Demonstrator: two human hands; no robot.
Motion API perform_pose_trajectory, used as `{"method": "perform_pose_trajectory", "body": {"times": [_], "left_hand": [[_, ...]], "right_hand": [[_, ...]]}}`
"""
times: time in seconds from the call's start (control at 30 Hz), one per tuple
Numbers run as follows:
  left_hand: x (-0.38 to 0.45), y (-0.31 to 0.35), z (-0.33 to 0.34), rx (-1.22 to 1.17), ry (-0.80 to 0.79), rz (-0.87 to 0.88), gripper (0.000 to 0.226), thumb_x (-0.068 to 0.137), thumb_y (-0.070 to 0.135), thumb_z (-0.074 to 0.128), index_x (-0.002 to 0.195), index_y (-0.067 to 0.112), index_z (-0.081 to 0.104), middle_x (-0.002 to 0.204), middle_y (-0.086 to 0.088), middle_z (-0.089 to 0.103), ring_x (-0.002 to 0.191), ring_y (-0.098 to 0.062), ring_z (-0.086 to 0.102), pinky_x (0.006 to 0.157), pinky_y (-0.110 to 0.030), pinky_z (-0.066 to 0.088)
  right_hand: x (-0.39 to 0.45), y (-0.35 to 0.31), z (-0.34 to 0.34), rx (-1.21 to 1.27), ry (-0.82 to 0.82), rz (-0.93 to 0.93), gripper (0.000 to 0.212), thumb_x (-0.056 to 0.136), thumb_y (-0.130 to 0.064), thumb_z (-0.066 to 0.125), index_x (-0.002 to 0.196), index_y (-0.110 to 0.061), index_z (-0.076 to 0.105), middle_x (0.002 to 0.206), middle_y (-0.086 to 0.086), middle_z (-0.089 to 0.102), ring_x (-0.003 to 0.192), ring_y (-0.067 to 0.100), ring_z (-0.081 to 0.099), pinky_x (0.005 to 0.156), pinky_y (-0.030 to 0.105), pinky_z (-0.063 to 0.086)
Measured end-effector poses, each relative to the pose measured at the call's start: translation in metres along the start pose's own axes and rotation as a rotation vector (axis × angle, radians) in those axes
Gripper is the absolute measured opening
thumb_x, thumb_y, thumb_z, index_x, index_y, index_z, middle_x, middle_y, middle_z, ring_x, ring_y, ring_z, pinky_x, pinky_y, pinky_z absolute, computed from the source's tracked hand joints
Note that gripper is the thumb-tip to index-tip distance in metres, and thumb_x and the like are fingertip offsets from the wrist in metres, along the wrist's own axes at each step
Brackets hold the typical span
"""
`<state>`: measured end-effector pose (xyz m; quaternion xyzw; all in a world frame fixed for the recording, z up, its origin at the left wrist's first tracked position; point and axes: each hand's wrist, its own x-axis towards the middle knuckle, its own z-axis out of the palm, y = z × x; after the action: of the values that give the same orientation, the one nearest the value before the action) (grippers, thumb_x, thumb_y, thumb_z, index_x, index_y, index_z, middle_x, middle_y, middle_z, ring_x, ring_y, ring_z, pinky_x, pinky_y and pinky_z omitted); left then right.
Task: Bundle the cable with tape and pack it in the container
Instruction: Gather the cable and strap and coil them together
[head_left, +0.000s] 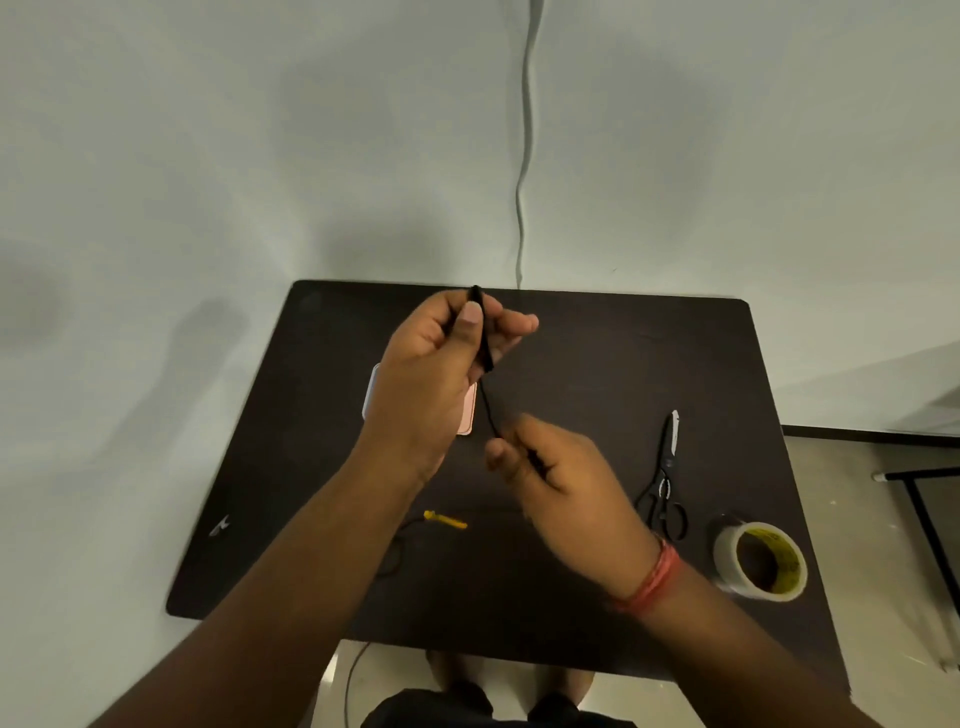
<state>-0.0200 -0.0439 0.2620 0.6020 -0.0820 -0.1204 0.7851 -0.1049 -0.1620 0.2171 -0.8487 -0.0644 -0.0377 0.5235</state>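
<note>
Left hand (436, 374) raised over dark table (597, 353), fingers closed around folded black cable (485, 400). Right hand (561, 483) at 5 o'clock of left, pinching cable's lower stretch. Pink container (466, 415) beneath left hand. Tape roll (761, 561), scissors (665, 467) toward 3 o'clock.

I see open tabletop (322, 467) on the left side. On the right, scissors (665, 478) and a tape roll (761, 561) crowd the edge. My raised left hand (431, 374) covers the pink container (466, 415); a yellow-tipped cable end (444, 519) lies between my forearms.
</note>
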Motion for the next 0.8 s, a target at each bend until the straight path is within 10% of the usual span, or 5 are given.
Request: {"method": "perform_pose_trajectory", "body": {"times": [0.17,0.3,0.63,0.8], "left_hand": [[-0.010,-0.024,-0.006,0.272,-0.075,-0.140,0.020,0.102,0.015,0.046,0.094,0.009,0.063,0.083,-0.006,0.069,0.083,-0.019,0.067,0.076,-0.038,0.056],[-0.030,-0.021,-0.001,0.218,-0.157,-0.138,0.025,0.097,0.026,0.044,0.094,0.011,0.064,0.078,-0.004,0.069,0.087,-0.035,0.064,0.096,-0.061,0.047],[-0.032,0.021,0.009,-0.178,-0.179,-0.122,0.020,0.099,0.016,0.042,0.094,0.006,0.059,0.070,-0.001,0.064,0.074,-0.017,0.069,0.087,-0.038,0.056],[-0.006,0.031,0.010,-0.287,-0.118,-0.022,0.028,0.104,0.010,0.033,0.095,0.006,0.059,0.087,-0.007,0.075,0.099,-0.029,0.072,0.093,-0.041,0.055]], "right_hand": [[0.020,-0.033,-0.041,-0.219,0.051,-0.130,0.007,0.091,-0.024,0.062,0.088,-0.018,0.064,0.075,-0.008,0.058,0.071,0.008,0.054,0.062,0.016,0.040],[0.045,-0.027,-0.068,-0.248,0.063,-0.102,0.005,0.090,-0.023,0.066,0.090,-0.019,0.068,0.080,-0.008,0.062,0.076,0.006,0.057,0.064,0.014,0.041],[0.051,0.015,-0.037,0.340,0.045,0.101,0.012,0.098,-0.020,0.054,0.095,-0.014,0.064,0.059,-0.009,0.056,0.047,0.012,0.047,0.044,0.029,0.038],[0.024,0.022,-0.001,-0.005,-0.035,0.087,0.013,0.099,-0.028,0.049,0.094,-0.018,0.056,0.067,-0.013,0.052,0.060,0.003,0.050,0.057,0.023,0.041]]}}
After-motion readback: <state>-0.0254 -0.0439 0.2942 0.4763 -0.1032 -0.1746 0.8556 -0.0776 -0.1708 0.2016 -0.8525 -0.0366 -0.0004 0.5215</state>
